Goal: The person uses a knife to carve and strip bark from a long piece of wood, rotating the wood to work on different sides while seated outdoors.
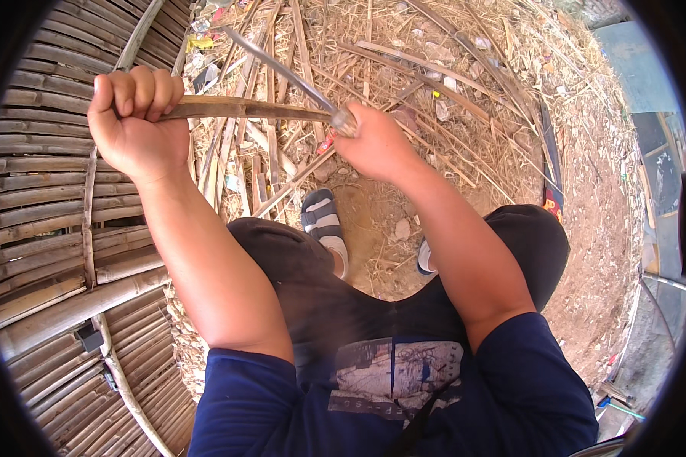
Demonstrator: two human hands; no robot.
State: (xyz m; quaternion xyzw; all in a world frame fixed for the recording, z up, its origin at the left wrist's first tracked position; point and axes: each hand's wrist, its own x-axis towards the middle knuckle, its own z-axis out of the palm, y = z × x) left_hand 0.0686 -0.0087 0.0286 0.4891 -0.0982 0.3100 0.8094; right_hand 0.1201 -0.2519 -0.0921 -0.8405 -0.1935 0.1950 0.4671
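My left hand [141, 118] is raised at the left, fingers wrapped around one end of a flat brown bamboo strip [240, 107]. The strip runs across to the right, and its far end meets the knife near my right hand. Closed around the handle of a long, narrow-bladed knife [286, 72], my right hand [373, 145] is in front of my knees. The blade points up and to the left, away from me, crossing above the strip. Most of the handle is hidden in my fist; only its front end shows beside the strip.
A wall of bamboo slats [46, 145] stands close at the left. Loose bamboo strips [274, 145], shavings and litter cover the ground ahead. My sandalled foot [324, 217] is below my hands. Blue-grey sheets [636, 65] stand at the far right.
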